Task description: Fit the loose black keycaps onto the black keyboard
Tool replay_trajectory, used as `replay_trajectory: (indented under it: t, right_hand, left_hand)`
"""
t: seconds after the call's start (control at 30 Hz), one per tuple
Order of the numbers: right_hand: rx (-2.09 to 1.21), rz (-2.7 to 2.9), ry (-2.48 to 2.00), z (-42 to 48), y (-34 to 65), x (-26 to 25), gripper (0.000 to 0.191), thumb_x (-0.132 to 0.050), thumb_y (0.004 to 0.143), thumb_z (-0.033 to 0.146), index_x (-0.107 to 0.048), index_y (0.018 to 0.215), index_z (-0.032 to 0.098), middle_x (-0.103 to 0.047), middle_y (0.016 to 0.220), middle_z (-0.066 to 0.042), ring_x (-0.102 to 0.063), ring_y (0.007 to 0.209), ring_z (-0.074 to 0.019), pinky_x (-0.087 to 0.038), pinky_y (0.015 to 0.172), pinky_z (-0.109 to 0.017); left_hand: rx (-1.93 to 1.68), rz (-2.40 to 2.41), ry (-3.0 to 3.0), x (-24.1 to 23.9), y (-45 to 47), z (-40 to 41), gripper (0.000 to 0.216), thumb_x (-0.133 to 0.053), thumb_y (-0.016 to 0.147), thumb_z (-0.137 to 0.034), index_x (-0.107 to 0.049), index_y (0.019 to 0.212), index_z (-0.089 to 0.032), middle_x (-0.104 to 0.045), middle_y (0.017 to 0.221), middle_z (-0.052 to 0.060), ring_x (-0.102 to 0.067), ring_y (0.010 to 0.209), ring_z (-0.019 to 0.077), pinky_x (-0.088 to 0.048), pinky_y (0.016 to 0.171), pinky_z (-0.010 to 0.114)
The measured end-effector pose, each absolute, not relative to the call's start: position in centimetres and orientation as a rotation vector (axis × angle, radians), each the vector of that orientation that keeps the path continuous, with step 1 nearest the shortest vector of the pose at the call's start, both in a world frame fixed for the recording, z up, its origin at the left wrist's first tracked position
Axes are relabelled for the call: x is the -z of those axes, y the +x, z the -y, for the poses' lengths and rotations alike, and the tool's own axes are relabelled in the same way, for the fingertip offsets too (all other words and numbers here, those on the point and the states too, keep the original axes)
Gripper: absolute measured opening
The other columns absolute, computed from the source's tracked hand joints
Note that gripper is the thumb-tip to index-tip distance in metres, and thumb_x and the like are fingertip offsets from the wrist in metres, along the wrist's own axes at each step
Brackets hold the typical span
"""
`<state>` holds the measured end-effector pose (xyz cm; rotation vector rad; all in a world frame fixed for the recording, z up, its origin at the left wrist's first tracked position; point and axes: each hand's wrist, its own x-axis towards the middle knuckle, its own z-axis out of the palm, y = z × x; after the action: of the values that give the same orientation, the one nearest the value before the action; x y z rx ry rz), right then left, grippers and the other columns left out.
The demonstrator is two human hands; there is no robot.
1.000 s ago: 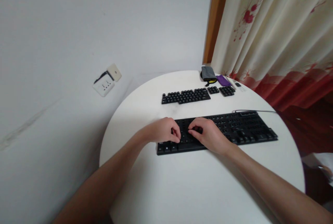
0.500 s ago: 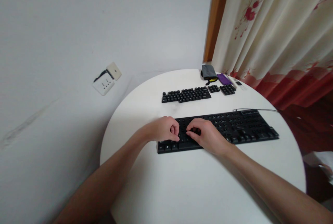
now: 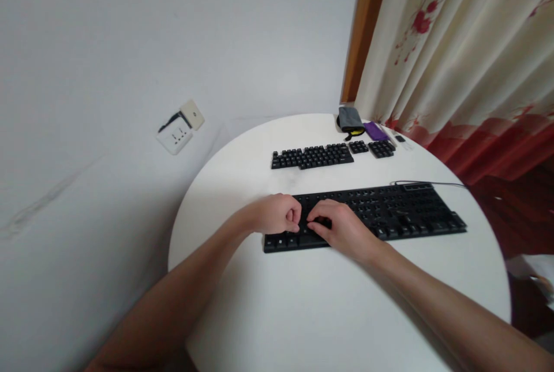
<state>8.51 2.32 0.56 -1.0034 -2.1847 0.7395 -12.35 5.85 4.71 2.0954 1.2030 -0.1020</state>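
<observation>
A black keyboard [image 3: 389, 210] lies across the white round table, with many keycaps off its upper rows and some still on along the front row. My left hand [image 3: 277, 214] is curled closed over the keyboard's left end; whatever its fingers hold is hidden. Just to its right, my right hand [image 3: 340, 225] bends thumb and forefinger together low over the keys, and what lies between the fingertips is too small to make out. Behind the keyboard, loose black keycaps [image 3: 314, 156] stand in rows, with smaller groups of keycaps [image 3: 381, 149] to their right.
At the table's [image 3: 259, 303] back edge lie a grey pouch [image 3: 350, 120], a purple cloth [image 3: 375, 131] and a small black item [image 3: 400, 139]. A cable [image 3: 428, 182] runs from the keyboard to the right. The wall with a socket [image 3: 175, 135] borders the left, a curtain [image 3: 459, 72] the right.
My right hand has shifted slightly left, nearer my left hand, with its fingertips still low over the keys. The view has tilted a little.
</observation>
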Motion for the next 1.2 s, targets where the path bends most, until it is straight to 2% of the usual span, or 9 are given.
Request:
replay_trajectory:
  t: [0.4,0.73,0.9,1.07,1.2]
  right_hand:
    - [-0.682,2.257,-0.950,-1.9,8.2,-0.2,0.004,-0.068,0.086,0.016,-0.070,0.088,0.020,-0.068,0.088,-0.003,-0.059,0.085,-0.0166,-0.047,0.078,-0.029]
    - [-0.422,2.463,-0.900,-1.7,7.9,-0.6,0.011,-0.062,0.090,0.020,-0.069,0.083,0.018,-0.067,0.087,-0.005,-0.056,0.086,-0.0184,-0.045,0.078,-0.031]
    - [-0.486,2.468,-0.844,-1.6,8.5,-1.2,0.013,-0.059,0.087,0.013,-0.071,0.085,0.018,-0.065,0.093,-0.005,-0.056,0.089,-0.0182,-0.046,0.080,-0.030]
    - [-0.610,2.431,-0.853,-2.0,9.2,-1.1,0.040,-0.051,0.077,-0.003,-0.075,0.097,0.022,-0.065,0.098,-0.004,-0.057,0.094,-0.0177,-0.048,0.085,-0.030]
    - [-0.657,2.409,-0.838,-2.4,9.4,-0.8,0.045,-0.048,0.078,-0.004,-0.076,0.100,0.024,-0.067,0.097,-0.004,-0.058,0.093,-0.0175,-0.048,0.085,-0.030]
  left_hand:
    - [0.101,-1.132,2.066,-4.9,-12.8,-6.0,0.008,-0.064,0.076,-0.024,-0.068,0.080,-0.018,-0.067,0.072,0.000,-0.060,0.066,0.0131,-0.039,0.058,0.022]
    - [0.086,-1.122,2.122,-4.7,-12.7,-5.9,0.006,-0.063,0.074,-0.023,-0.065,0.075,-0.018,-0.063,0.069,-0.002,-0.057,0.063,0.0118,-0.039,0.056,0.021]
    - [0.093,-1.149,2.137,-5.0,-12.3,-5.7,0.011,-0.060,0.078,-0.028,-0.064,0.075,-0.018,-0.063,0.068,-0.002,-0.054,0.061,0.0110,-0.036,0.054,0.022]
    - [0.092,-1.201,2.125,-5.1,-12.2,-5.7,0.017,-0.060,0.079,-0.033,-0.067,0.075,-0.018,-0.066,0.070,-0.001,-0.057,0.062,0.0124,-0.035,0.054,0.023]
    - [0.075,-1.197,2.081,-4.8,-12.3,-5.8,0.015,-0.062,0.076,-0.031,-0.069,0.077,-0.018,-0.068,0.072,0.000,-0.060,0.064,0.0132,-0.037,0.054,0.022]
